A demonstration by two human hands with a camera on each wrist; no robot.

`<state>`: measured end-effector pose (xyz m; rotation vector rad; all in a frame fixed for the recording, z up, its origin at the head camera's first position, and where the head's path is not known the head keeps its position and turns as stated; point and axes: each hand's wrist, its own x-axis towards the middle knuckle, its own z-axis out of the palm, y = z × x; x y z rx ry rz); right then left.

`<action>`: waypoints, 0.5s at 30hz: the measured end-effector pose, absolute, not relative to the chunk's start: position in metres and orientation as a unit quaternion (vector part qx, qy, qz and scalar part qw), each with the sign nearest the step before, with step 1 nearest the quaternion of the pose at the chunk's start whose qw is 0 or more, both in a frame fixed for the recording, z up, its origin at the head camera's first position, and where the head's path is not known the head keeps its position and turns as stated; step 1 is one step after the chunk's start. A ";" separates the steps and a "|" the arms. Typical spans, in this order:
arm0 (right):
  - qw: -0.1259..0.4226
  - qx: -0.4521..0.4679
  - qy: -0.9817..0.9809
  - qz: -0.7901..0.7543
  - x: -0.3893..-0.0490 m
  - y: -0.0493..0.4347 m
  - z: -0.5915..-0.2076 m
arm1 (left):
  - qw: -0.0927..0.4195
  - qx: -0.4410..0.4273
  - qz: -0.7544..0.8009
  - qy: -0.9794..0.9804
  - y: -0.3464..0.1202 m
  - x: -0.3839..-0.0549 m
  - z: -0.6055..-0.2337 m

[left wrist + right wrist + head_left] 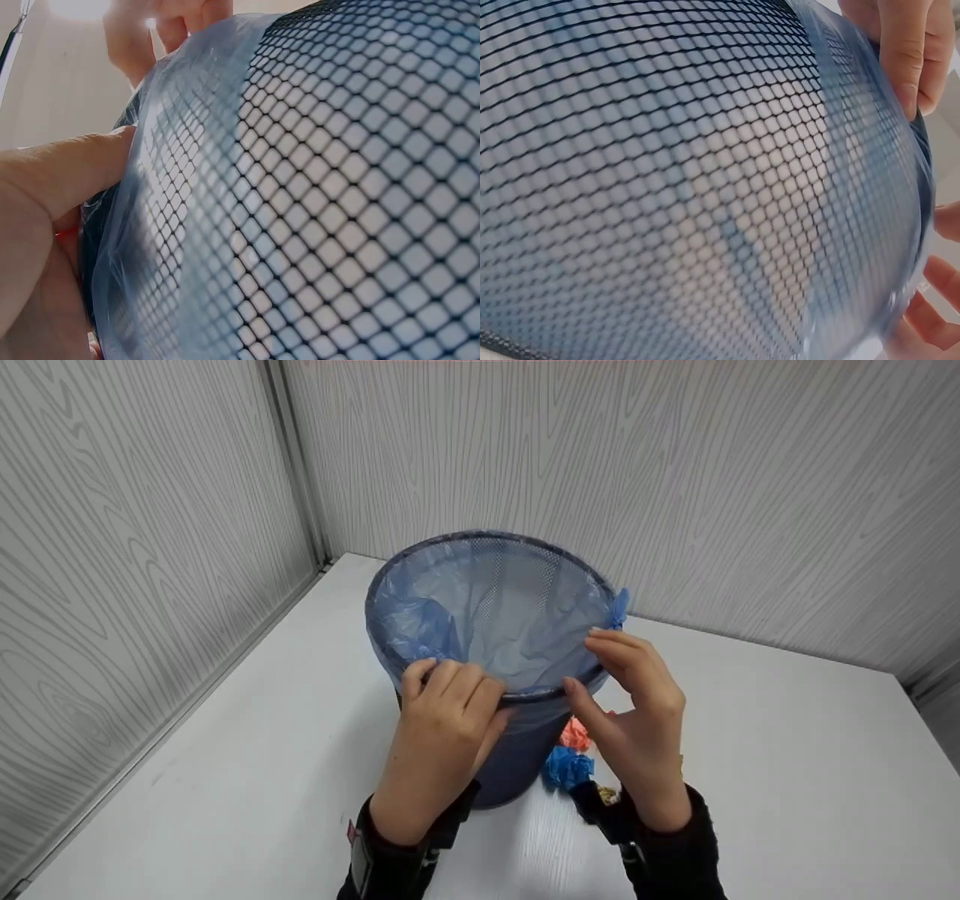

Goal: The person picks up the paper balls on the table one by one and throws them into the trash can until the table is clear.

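Note:
A dark mesh wastebasket [510, 772] stands tilted toward me, lined with a thin translucent blue trash bag [517, 645]. The bag folds over the rim and is bunched into a knot [619, 609] on the right. My left hand [446, 727] grips the near rim through the bag, fingers curled over the top, thumb [97, 161] against the outside. On the near right, my right hand [637, 712] is spread in a loose C, its thumb tip right at the rim and its fingertips close to the knot. In the right wrist view, the bag's folded edge [870, 195] overlaps the mesh.
Behind the basket's lower right lie crumpled balls: an orange one [574, 733], a blue one [568, 769] and a partly hidden yellowish one [607, 794]. The white table [780, 720] meets wood-grained panels [600, 450] at the back and left.

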<state>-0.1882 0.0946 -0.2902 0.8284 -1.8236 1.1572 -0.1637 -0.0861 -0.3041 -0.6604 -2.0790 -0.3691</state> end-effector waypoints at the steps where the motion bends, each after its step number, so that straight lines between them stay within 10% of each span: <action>1: 0.405 0.327 -0.720 0.459 -0.187 0.097 -0.292 | 0.448 -0.267 -0.149 -0.840 -0.086 -0.164 -0.304; 15: 0.400 0.288 -0.752 0.439 -0.187 0.124 -0.324 | 0.447 -0.267 -0.155 -0.839 -0.086 -0.163 -0.304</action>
